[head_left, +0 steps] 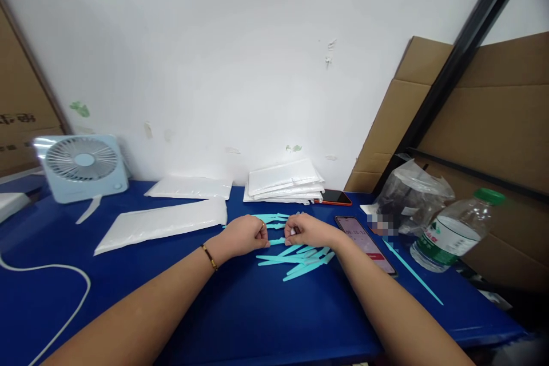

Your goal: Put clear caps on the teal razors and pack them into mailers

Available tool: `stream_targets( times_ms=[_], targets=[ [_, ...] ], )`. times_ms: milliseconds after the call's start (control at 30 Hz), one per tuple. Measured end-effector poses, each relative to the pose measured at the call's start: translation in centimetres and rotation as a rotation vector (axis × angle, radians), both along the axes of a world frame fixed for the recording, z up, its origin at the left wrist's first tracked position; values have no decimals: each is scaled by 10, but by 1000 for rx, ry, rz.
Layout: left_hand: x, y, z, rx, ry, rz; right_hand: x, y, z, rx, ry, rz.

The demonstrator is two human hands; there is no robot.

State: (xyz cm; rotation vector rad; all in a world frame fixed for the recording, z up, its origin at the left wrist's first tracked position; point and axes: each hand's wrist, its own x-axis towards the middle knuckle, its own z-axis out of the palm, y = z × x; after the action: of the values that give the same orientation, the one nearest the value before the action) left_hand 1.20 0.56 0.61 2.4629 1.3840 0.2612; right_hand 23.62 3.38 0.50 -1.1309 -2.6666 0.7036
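Observation:
My left hand point(243, 235) and my right hand point(309, 229) face each other over the blue table, fingers closed in a pinch. Between them runs a thin turquoise plastic stick point(277, 241), one end at each hand's fingertips; the fingers cover its ends. More turquoise sticks point(274, 218) lie just behind the hands, partly hidden by them. A loose, overlapping pile of the same sticks point(306, 262) is in front of my right hand. They taper to narrow tips and have a small notched part along their length. A bracelet is on my left wrist.
White padded mailers point(167, 221) lie at left, with a stack of them point(285, 180) by the wall. To the right are a phone point(364, 243), another turquoise stick point(414, 271), a water bottle point(450, 234) and a clear bag point(407, 194). A fan point(83, 166) stands far left.

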Motion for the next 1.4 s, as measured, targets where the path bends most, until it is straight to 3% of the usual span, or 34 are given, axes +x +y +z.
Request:
stream_targets(
  times_ms=[233, 400, 533, 667, 867, 1067, 1167, 1400],
  targets=[
    [-13, 16, 0, 248, 24, 118, 36, 14, 10, 75, 44, -272],
    [-6, 6, -2, 182, -70, 30, 60, 11, 20, 22, -113, -188],
    [3, -4, -5, 141, -76, -50, 47, 8, 15, -21, -110, -60],
    [0, 3, -7, 142, -42, -56, 33, 7, 11, -18, -30, 8],
    [-22, 20, -2, 224, 32, 95, 62, 12, 23, 76, -30, -189],
    [-18, 14, 2, 290, -13, 110, 90, 8, 30, -35, -299, -289],
    [-10, 7, 3, 267, -40, 54, 86, 9, 27, -62, -320, -248],
    [5, -9, 10, 281, -97, -104, 45, -2, 28, -58, -84, -35]
  ],
)
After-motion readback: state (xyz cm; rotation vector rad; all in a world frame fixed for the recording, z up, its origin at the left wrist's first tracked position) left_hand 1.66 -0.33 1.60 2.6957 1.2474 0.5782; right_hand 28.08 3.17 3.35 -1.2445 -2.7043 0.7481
